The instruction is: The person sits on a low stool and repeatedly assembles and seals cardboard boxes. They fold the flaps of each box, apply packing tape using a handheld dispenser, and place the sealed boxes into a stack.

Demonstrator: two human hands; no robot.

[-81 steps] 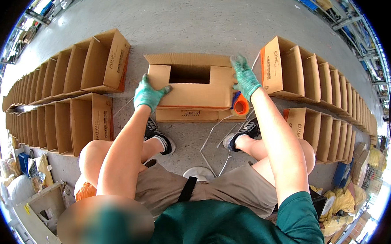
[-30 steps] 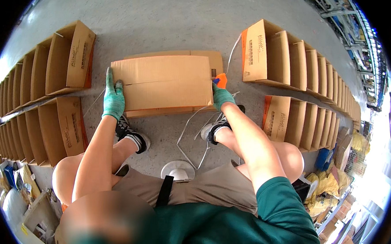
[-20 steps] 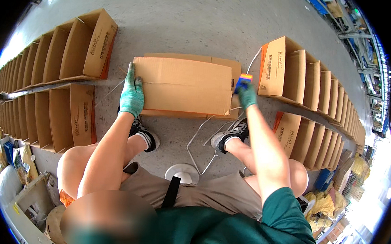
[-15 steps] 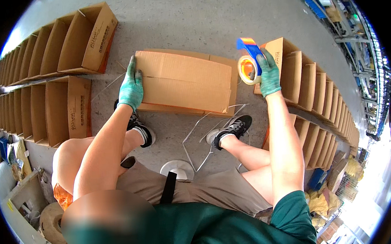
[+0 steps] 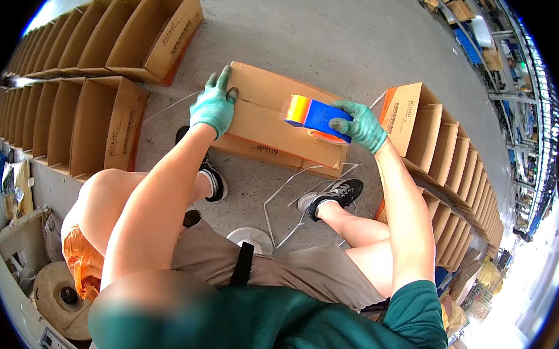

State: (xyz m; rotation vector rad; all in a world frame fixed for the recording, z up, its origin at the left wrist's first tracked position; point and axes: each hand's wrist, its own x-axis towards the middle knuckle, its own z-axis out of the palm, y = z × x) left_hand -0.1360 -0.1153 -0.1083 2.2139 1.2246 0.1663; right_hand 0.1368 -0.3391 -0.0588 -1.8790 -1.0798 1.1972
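"Brown cardboard formed the closed box [image 5: 267,112]; how much room did its edges have?"

"Plenty on the far side, where the grey floor [image 5: 349,51] stretched wide past the long edge. The box lay between the left cartons [image 5: 175,44] and the right cartons [image 5: 406,114], both standing open in rows, with a strip of floor off each end."

"And along the near edge?"

"Tighter there. The right shoe [image 5: 334,195] stood near the closest right corner, and a white cord [image 5: 266,207] looped across the floor beside it."

"Which way did everything point?"

"The box's long axis slanted from upper left to lower right. Over its right part, the blue tape dispenser [image 5: 321,117] sloped roughly the same way, its yellow-orange end facing left. Whether it touched the cardboard could not be told."

"What about the hands?"

"The left hand [image 5: 214,106] spread its fingers at the box's left end; the right hand [image 5: 360,126] gripped the dispenser."
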